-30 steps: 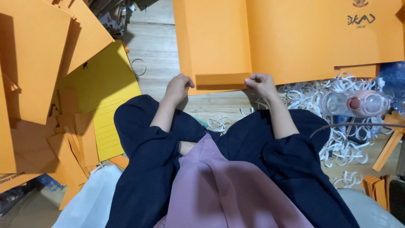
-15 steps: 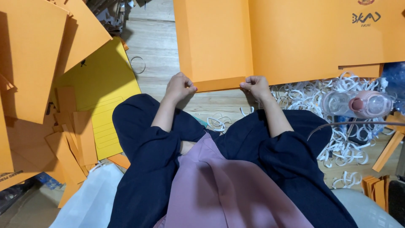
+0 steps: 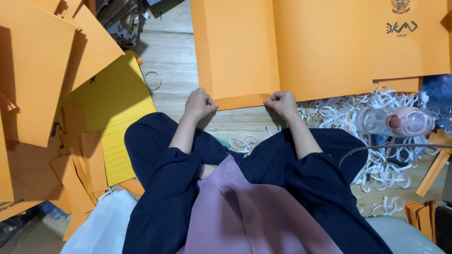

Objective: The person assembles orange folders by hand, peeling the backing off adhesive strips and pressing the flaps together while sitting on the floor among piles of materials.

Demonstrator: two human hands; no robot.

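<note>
Nearest me, my left hand (image 3: 200,104) and right hand (image 3: 281,102) are both curled into fists, each pinching the near edge of the orange paper sheet (image 3: 282,47) lying flat on the wooden floor (image 3: 174,56). Rightward, a clear bottle (image 3: 393,121) rests on white paper strips (image 3: 376,155); I cannot tell its contents.

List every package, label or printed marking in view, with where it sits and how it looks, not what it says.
Large orange paper sheet: flat on the floor ahead, its near edge pinched by the left hand and right hand.
Printed mark: the sheet's far right corner, small emblem above dark lettering.
Yellow sheet: left, under orange sheets, ruled lines.
Clear bottle: right, lying on white paper strips, pink cap.
</note>
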